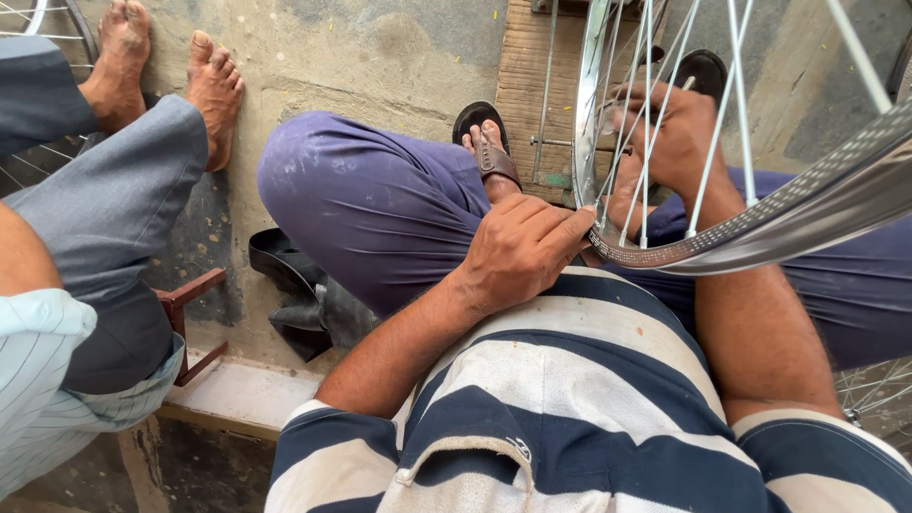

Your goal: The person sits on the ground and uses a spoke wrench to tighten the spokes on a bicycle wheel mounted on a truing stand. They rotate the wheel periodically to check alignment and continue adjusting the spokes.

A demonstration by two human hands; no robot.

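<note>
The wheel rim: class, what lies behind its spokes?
Behind the spokes of the wheel rim shows the right hand, reaching through. A dark sandal is partly covered; the fingertips are hidden.

1. A short-sleeved shirt [570,399] with broad navy and off-white stripes, somewhat soiled, with a small chest pocket.
2. Loose purple-blue trousers [370,204] marked with pale dusty smudges.
3. A dark sandal [489,142] with a brown strap.
4. Bare forearms; the left hand [522,252] and right hand [670,142] are ungloved.
</note>
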